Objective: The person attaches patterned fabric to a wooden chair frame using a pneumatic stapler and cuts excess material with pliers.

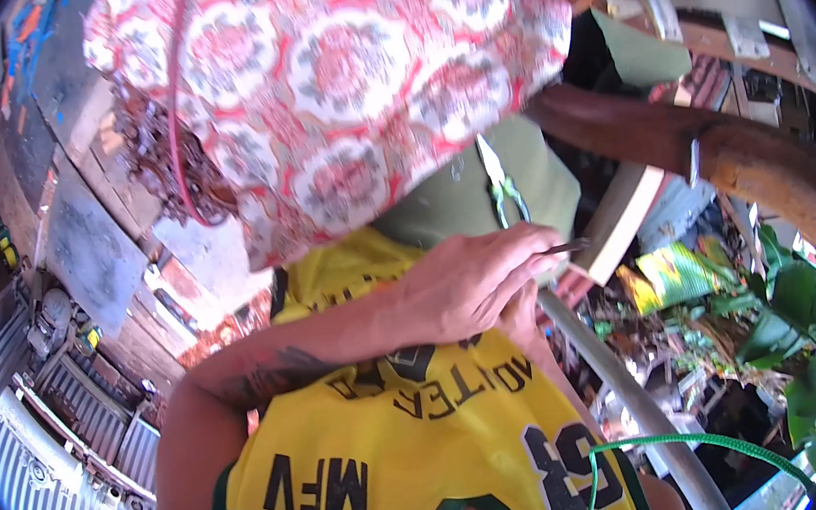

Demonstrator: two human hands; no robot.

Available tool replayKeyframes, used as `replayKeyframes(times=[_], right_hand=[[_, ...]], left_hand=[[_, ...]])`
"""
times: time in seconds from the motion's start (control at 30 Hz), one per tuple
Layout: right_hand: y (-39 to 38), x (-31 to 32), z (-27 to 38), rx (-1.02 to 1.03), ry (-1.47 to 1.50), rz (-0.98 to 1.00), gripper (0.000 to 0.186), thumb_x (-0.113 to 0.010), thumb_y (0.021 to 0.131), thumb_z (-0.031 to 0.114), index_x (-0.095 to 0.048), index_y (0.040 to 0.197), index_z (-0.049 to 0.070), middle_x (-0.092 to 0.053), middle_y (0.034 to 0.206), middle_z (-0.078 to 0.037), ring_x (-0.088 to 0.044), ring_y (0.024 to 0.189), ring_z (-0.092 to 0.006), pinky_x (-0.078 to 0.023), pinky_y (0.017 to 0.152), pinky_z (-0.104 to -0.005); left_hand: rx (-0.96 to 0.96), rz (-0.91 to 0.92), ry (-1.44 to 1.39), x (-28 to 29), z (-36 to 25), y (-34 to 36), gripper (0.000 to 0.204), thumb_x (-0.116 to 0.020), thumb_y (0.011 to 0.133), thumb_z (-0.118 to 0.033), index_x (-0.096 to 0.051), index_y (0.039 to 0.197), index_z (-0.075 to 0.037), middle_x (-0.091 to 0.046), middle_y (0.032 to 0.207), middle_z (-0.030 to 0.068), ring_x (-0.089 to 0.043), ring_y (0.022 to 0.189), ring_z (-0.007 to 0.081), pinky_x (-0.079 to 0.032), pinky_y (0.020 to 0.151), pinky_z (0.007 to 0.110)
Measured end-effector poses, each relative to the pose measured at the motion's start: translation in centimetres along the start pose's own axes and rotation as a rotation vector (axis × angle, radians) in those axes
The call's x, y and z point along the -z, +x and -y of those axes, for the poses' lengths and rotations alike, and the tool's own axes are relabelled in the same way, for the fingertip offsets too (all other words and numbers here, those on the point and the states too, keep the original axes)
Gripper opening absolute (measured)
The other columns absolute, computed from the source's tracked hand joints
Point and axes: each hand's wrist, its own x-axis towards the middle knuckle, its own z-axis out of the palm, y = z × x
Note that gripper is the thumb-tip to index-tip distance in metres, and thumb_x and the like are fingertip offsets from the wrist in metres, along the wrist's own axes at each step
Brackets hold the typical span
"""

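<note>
Two hands meet near a yellow jersey (411, 456): the left hand (481, 275), nearer, pinches a thin dark piece (573, 246) pointing rightward from its fingertips; the right hand's (521, 317) fingers, mostly hidden beneath, cannot be read.

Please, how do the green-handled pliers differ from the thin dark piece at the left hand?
The pliers have a pale, tapered nose and green handles; the thin dark piece looks plain and dark. The pliers lie on green-grey cloth, untouched; the thin dark piece juts from the left hand. The pliers look larger than the visible part of the thin dark piece.
</note>
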Motion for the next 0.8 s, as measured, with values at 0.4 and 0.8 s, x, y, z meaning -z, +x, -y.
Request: replayKeyframes(times=[0.4,0.8], right_hand=[[15.7,-2.6,10.4,0.122,0.134,0.213,0.044,-0.078,0.092,0.03,-0.07,0.122,-0.001,-0.075,0.101,-0.023,-0.075,0.088,-0.0364,-0.06,0.079,-0.0429],[20.2,-0.9,10.1,-0.307,0.502,-0.374,0.026,-0.067,0.102,0.018,-0.074,0.112,-0.005,-0.075,0.085,-0.008,-0.069,0.076,-0.0104,-0.056,0.072,-0.0259]], left_hand=[[0.228,-0.907,0.521,17.2,-2.1,-0.2,0.04,-0.048,0.111,-0.031,-0.066,0.13,-0.001,-0.071,0.097,0.0133,-0.064,0.084,0.017,-0.05,0.077,0.034],[-0.026,-0.292,1.107,27.7,-2.4,12.1,0.044,-0.073,0.091,-0.018,-0.069,0.135,-0.016,-0.07,0.112,0.02,-0.071,0.101,0.0349,-0.061,0.079,0.044]])
